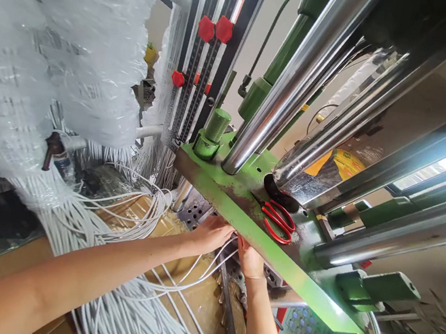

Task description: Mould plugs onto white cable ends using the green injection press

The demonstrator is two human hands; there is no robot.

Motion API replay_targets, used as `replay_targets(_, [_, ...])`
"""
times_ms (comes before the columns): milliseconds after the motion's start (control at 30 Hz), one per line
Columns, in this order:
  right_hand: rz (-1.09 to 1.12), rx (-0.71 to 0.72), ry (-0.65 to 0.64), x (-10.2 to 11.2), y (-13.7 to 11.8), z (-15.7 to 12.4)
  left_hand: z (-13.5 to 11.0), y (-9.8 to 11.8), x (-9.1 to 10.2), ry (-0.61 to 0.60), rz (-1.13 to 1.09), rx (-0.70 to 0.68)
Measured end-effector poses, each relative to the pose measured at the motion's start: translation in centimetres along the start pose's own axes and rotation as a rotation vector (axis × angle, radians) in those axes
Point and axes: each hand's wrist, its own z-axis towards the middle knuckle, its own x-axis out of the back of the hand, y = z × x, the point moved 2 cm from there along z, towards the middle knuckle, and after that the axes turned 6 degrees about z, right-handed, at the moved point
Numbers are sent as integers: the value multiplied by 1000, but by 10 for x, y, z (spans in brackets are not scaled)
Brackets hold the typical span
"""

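Note:
My left hand (pixel 213 233) reaches under the front edge of a green machine plate (pixel 240 216), its fingers bent and closed. Close beside it, my right hand (pixel 250 259) is also closed, fingers pinched together below the same edge. Thin white cables (pixel 210 273) run up from below to the fingers of both hands. The plate's edge and the hands themselves hide the fingertips and the cable ends. On top of the plate, just above the hands, lie red-handled scissors (pixel 280 223).
Loose white cables (pixel 136 318) pile up on brown cardboard below. Plastic-wrapped cable bundles (pixel 90 40) hang at left. Thick steel columns (pixel 293 87) rise from the plate. A control panel (pixel 302 330) with a green light and red button stands lower right.

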Motion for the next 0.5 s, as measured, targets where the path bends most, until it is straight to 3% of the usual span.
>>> replay_targets(167, [-4, 30, -21, -9, 5, 5, -3, -5, -4, 29, 34, -97])
replay_targets(500, [6, 4, 10, -10, 15, 6, -6, -5, -4, 19, 69, -161])
